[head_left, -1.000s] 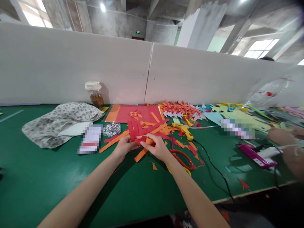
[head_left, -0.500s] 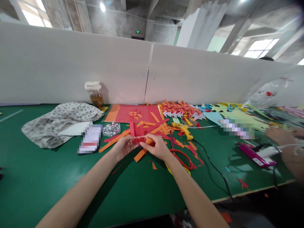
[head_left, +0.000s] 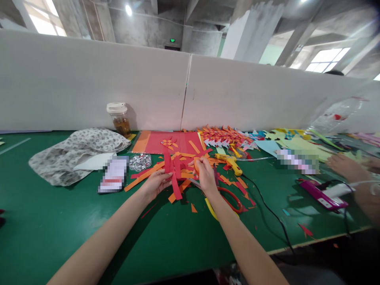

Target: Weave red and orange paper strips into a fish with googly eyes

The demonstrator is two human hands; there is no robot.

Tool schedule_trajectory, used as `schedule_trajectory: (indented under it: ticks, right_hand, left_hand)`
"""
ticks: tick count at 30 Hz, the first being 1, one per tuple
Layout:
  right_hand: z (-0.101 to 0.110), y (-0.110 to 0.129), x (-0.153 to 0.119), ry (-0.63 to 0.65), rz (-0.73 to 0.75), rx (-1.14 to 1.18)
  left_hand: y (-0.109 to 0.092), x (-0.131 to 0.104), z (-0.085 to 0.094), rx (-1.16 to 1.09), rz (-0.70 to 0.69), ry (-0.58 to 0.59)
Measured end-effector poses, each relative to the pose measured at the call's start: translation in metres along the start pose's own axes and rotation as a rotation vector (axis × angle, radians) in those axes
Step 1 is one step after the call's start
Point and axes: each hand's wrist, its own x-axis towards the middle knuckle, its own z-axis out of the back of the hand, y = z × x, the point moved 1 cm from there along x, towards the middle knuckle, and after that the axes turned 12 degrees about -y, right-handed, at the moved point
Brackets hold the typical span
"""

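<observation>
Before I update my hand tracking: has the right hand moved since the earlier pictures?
Yes. Judged against the yellow glue gun, the right hand has shifted rightward and slightly forward, ending closer to it.

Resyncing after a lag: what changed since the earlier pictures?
The right hand has moved right, away from the left hand, letting go of the red paper strips but keeping an orange paper strip. The left hand still holds the red strips, one now slanting toward the person. The yellow glue gun and white-lidded jar stayed.
</observation>
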Motion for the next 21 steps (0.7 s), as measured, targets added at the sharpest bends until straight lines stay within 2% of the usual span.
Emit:
schedule_trajectory:
  ticks: [4,8,15,21]
  right_hand:
    - [0.007,0.005,0.002,-0.212,0.139,-0.103]
    - [0.013,0.010,0.003,-0.333,0.200,-0.162]
    - [0.012,0.008,0.004,-0.266,0.032,-0.070]
    - [0.012,0.005,0.005,-0.265,0.063,-0.103]
  left_hand:
    - [-0.002,-0.006,-0.003,0.053,-0.026,0.078]
    - [-0.003,-0.010,-0.004,0.102,-0.046,0.134]
    - [0.000,-0.013,-0.004,0.198,-0.059,0.233]
    - [-0.001,-0.016,-0.005,0.237,-0.054,0.307]
